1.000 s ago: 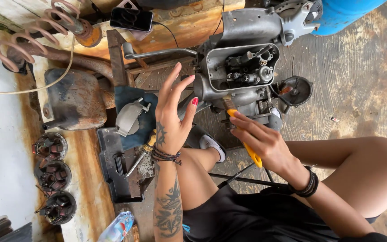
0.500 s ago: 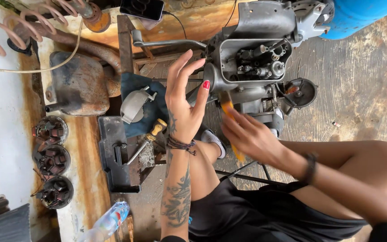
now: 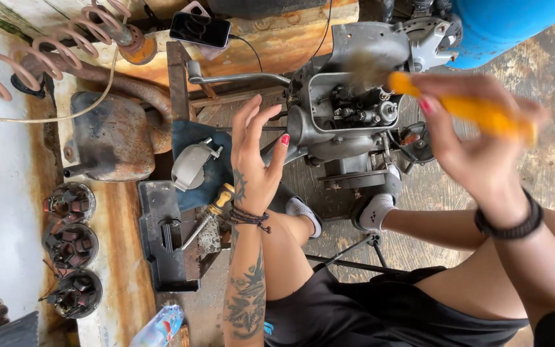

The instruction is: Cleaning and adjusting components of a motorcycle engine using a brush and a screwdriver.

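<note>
**Brush raised over the engine**

The right hand [image 3: 476, 138] grips a yellow-handled brush [image 3: 457, 106], blurred, just above the open grey engine [image 3: 348, 109]. The left hand [image 3: 255, 160] hovers open-fingered, holding nothing, beside the engine's casing.

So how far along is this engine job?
The engine already has its side cover off, and a grey cover lies on the blue cloth. In hand: the right hand holds a yellow-handled brush above the open housing; the left hand is open. The housing remains uncovered.
</note>
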